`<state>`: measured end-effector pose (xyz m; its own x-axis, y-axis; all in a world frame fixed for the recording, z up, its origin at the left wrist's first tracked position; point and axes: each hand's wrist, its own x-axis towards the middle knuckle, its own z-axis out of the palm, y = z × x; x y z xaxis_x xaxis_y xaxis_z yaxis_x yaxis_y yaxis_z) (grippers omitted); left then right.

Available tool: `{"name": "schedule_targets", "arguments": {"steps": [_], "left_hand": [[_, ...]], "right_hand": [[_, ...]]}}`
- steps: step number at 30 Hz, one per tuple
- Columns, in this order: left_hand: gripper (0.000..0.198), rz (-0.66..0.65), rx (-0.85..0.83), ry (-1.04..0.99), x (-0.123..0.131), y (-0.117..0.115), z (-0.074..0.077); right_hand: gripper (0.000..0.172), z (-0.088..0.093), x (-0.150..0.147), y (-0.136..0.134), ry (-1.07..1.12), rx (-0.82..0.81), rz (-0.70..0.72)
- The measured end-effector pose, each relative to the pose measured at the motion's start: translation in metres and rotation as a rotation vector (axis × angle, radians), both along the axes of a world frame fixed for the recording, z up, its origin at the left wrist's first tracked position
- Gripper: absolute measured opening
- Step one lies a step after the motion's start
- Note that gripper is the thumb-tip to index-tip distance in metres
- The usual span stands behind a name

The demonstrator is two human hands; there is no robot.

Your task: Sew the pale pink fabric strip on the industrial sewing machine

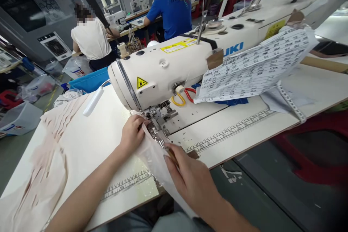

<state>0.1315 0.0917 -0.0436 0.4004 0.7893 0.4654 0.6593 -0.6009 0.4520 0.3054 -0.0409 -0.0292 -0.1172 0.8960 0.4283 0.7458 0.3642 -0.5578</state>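
Observation:
A pale, thin strip of fabric (154, 159) runs from the presser foot (157, 123) of a white sewing machine (168, 69) back over the table's near edge. My left hand (132, 132) pinches the fabric just left of the foot, fingers closed on it. My right hand (190, 177) lies on the strip nearer to me, fingers curled and pressing it down at the table edge.
Pale pink fabric pieces (46, 163) are heaped on the left of the white table (89, 134). A printed paper sheet (255, 69) is taped to the machine arm. Two people sit at workstations behind, backs turned. Plastic bins (19, 116) stand on the floor at left.

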Motion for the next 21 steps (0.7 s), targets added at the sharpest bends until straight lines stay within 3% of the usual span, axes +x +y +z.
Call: {"name": "schedule_targets", "arguments": {"steps": [6,21], "left_hand": [[0.015,-0.031,-0.219,-0.207,-0.004,0.005,0.004],[0.012,-0.02,-0.263,-0.212,-0.004,0.007,0.001]], "right_hand": [[0.027,-0.016,0.003,0.028,-0.172,0.053,-0.134],[0.027,-0.018,-0.004,0.04,-0.257,0.011,-0.127]]}}
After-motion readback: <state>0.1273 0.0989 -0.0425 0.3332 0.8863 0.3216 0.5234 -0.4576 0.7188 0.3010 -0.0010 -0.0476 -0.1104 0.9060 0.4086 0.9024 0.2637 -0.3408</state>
